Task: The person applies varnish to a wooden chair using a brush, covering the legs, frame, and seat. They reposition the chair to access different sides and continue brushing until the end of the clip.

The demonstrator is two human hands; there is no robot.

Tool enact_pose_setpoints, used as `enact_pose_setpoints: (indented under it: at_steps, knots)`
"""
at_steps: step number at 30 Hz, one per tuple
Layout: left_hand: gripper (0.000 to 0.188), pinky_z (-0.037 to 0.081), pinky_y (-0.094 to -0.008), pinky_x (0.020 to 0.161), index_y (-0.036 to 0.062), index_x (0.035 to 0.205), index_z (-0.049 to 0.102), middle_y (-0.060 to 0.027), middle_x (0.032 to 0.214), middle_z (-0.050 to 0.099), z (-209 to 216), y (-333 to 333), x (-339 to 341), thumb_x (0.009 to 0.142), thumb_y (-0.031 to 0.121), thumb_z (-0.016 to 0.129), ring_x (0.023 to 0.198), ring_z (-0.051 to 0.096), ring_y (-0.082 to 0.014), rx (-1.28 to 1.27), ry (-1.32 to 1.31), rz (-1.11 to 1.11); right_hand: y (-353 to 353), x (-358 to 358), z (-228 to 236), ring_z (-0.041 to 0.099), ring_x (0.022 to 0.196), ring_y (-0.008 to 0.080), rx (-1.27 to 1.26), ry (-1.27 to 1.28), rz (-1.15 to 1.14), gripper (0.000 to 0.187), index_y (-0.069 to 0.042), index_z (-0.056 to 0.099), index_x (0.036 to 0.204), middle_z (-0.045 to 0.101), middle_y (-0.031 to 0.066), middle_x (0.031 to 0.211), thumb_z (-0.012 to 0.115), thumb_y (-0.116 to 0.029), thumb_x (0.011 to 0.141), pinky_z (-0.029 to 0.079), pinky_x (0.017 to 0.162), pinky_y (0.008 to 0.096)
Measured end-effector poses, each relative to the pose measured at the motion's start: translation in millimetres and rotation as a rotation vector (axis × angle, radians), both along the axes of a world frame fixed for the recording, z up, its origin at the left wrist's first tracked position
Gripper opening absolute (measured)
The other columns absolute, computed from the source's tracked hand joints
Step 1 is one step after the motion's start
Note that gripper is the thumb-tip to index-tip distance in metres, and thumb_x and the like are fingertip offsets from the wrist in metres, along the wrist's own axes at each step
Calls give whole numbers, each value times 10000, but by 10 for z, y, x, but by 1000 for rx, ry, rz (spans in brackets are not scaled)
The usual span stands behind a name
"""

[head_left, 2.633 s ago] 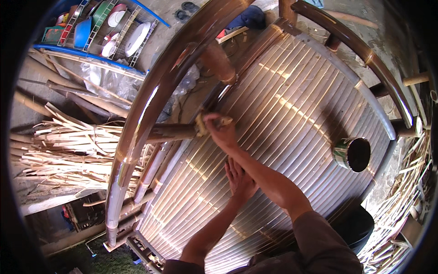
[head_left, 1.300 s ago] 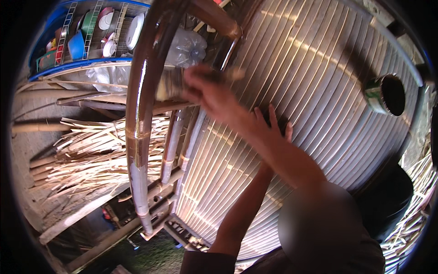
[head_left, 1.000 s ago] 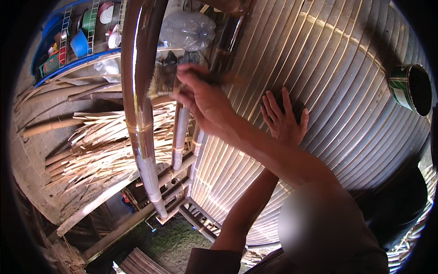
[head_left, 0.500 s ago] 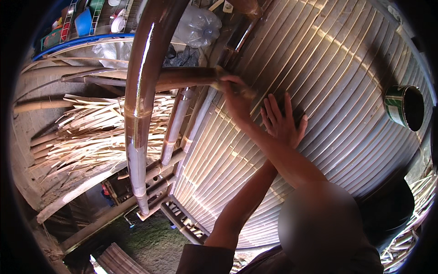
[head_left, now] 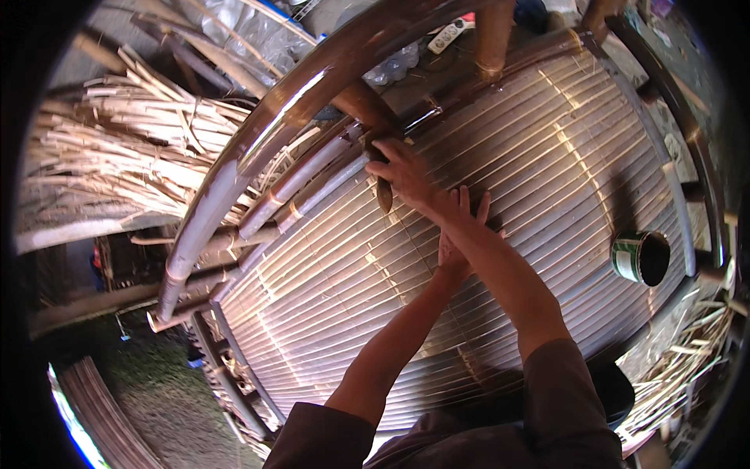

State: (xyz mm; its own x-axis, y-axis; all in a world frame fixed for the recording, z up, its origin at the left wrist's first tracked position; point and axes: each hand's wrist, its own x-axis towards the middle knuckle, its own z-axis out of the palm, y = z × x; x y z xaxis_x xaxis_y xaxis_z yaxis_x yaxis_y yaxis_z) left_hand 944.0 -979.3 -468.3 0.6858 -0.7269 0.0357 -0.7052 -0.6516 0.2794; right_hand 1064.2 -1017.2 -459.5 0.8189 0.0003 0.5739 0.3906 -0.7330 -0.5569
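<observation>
My right hand (head_left: 406,176) is closed round a paintbrush (head_left: 383,194). Its brown handle end points toward me, while the bristle end is mostly hidden by my fingers, up against the joint of a short dark bamboo post (head_left: 371,109). Below it, with the right forearm crossing over, my left hand (head_left: 457,234) rests with fingers stretched on the slatted bamboo seat (head_left: 516,273). A glossy, dark brown curved bamboo rail (head_left: 273,129) rises beyond both hands. On the slats to the right stands an open green tin can (head_left: 627,258), dark inside.
Bundles of split bamboo strips (head_left: 141,148) lie at the left, with more strips (head_left: 683,359) at the lower right. A white power strip (head_left: 449,36) and clear plastic bottles (head_left: 398,66) are behind the frame. Another bamboo rail (head_left: 680,109) bounds the right side.
The whole view has turned and shifted, showing more of the seat's far end. My right hand still works by the post joint, its brush now less blurred. My left hand stays on the slats.
</observation>
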Motion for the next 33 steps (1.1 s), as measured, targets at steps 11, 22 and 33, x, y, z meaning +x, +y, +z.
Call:
enact_pose_setpoints:
  at_steps: [11, 22, 33]
  knots:
    - [744, 192, -574, 1119, 157, 1469, 291, -259, 1493, 207, 19, 33, -49, 881, 569, 487, 1385, 219, -426, -76, -4, 38, 697, -37, 319, 579, 1100, 303, 331, -213, -75, 263, -212, 708, 972, 594, 114, 1171, 669, -57, 764, 490, 880, 353]
    - [756, 179, -576, 1120, 170, 1467, 302, -237, 1503, 213, 5, 73, -55, 864, 580, 501, 1385, 225, -426, -118, -36, 39, 439, -165, 1187, 578, 1116, 287, 412, -120, 388, 176, -142, 708, 952, 603, 152, 1161, 686, -80, 790, 478, 912, 353]
    - [729, 228, -578, 1102, 123, 1432, 355, -288, 1448, 292, 166, -120, -68, 854, 525, 542, 1338, 306, -446, -85, -72, -3, -2605, -159, 2274, 628, 751, 168, 72, -410, -457, 182, -78, 685, 904, 675, 40, 854, 607, 38, 787, 521, 689, 307]
